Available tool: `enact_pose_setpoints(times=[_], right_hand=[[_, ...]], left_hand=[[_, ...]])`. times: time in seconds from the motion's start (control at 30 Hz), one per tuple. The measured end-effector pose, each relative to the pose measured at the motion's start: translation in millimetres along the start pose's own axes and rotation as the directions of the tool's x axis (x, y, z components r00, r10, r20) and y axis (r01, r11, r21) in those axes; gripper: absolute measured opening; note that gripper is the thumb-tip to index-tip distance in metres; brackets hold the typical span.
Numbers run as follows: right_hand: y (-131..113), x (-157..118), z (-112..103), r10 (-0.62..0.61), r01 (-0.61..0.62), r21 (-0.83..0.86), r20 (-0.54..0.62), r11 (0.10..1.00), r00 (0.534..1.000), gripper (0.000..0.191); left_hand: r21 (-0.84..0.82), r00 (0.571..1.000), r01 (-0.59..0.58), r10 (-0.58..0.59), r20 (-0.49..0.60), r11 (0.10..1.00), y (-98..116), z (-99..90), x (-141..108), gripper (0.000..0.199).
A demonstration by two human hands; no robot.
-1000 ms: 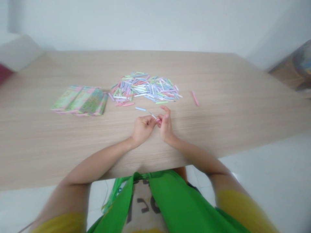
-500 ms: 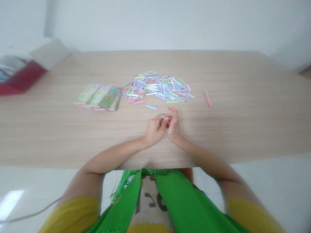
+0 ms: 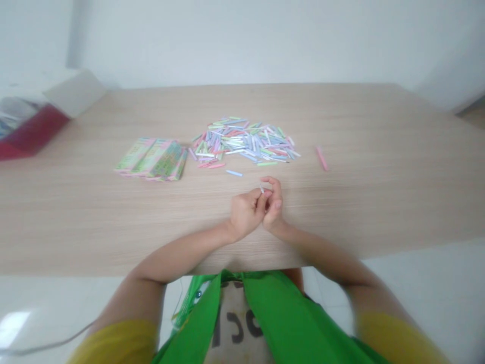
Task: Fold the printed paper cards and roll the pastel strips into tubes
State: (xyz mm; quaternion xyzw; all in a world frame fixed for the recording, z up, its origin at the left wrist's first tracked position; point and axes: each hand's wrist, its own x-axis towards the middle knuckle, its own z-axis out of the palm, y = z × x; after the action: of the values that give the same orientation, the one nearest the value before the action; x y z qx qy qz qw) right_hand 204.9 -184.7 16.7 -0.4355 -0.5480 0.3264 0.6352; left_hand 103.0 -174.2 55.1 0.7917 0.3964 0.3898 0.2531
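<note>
Just in front of me over the table, both my hands meet. My left hand (image 3: 247, 212) is closed, thumb and fingers pinching a small, thin whitish stick (image 3: 261, 189) whose tip points up and away. My right hand (image 3: 275, 205) touches the left fingertips, its index finger bent over beside the stick's tip and the other fingers curled in. Whatever lies inside the right fingers is hidden. Beyond the hands lies a loose heap of pastel sticks (image 3: 246, 141), some with pointed tips. A single blue stick (image 3: 234, 173) rests apart, nearer to me.
Left of the heap lies a group of overlapping green and pink printed packets (image 3: 151, 157). A pink stick-like piece (image 3: 322, 158) is alone on the right. At the far left stands an open red box (image 3: 34, 132) with a raised pale flap. The wooden table (image 3: 379, 192) meets a wall behind.
The whole view has tilted slightly, so things sit lower. My left fingertips moved right, closer into the right hand, and the stick turned more upright. My right index finger bent over to the left.
</note>
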Motion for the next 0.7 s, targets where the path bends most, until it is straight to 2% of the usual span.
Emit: enact_pose_setpoints(times=[0.07,0.17,0.27,0.37,0.5,0.6,0.7], right_hand=[[-6.2,3.9,-2.3,-0.053,0.055,0.026,-0.060,0.998,0.997,0.070],[-16.3,9.7,-4.8,-0.063,0.057,-0.069,-0.092,0.996,0.994,0.055],[-21.2,13.2,-3.8,-0.055,0.034,-0.162,-0.123,0.986,0.991,0.044],[-19.7,13.5,-1.3,-0.029,0.006,-0.166,-0.135,0.986,0.990,0.041],[-17.8,11.6,-0.5,0.028,-0.057,-0.162,-0.173,0.985,0.985,0.050],[-18.4,12.4,-0.5,0.064,-0.091,-0.101,-0.241,0.991,0.968,0.053],[-18.2,16.1,0.3,0.059,-0.054,0.024,-0.308,0.998,0.949,0.054]], left_hand=[[0.118,0.998,-0.051,0.048,0.026,0.992,0.5,-0.1,1.5,0.043],[0.276,0.992,-0.100,0.076,0.096,0.956,-2.7,1.2,5.1,0.042],[0.374,0.991,-0.097,0.053,0.127,0.922,-6.9,2.4,9.1,0.040],[0.388,0.995,-0.049,0.011,0.099,0.920,-9.4,2.1,11.0,0.041],[0.223,0.998,-0.030,0.017,0.061,0.974,-15.6,-0.9,6.4,0.047],[-0.044,0.999,-0.010,0.011,0.033,0.999,-25.9,-1.8,1.1,0.050],[-0.318,0.997,0.047,-0.027,0.068,0.947,-33.2,3.5,-2.5,0.053]])
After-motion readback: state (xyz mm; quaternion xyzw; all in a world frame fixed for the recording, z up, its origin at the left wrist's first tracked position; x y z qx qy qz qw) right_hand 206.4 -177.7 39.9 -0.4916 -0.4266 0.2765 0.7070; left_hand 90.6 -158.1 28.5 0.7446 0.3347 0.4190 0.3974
